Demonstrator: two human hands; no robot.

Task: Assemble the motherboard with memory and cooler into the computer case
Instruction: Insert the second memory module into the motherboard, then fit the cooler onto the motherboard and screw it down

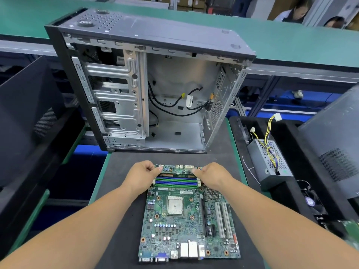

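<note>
Board: green motherboard point(186, 216) lies flat on dark mat point(120, 220) of tabletop point(97, 183), port side nearest the person, memory slots at far end.
Chip: silver processor point(175, 206) sits in socket mid-board, no cooler on it.
Slots: white card slots point(223, 220) run along board's right side; blue & green memory slots point(175, 182) lie across far end.
Memory: one stick point(175, 174) w/ brown label stands in the farthest slot, btw both hands.
L hand: left hand point(142, 176) at stick's left end, grip closed w/ fingertips point(158, 169) curled down onto stick's top edge.
R hand: right hand point(210, 176) at stick's right end, same pose, grip closed w/ curled fingers point(198, 172) pressing on stick.
Case: open computer case point(147, 84) stands upright just beyond board on same mat, open side facing person; loose black cables point(174, 105) inside, drive cage point(114, 98) at left.
R side: power supply point(269, 162) w/ yellow/black wires in a black tray point(240, 136), near tabletop; grey panel point(334, 148) leans past it.
L side: black side panel point(29, 117) stands beside tabletop.
Far: green conveyor belt point(291, 41) behind case; two people partly in view at top right.
</note>
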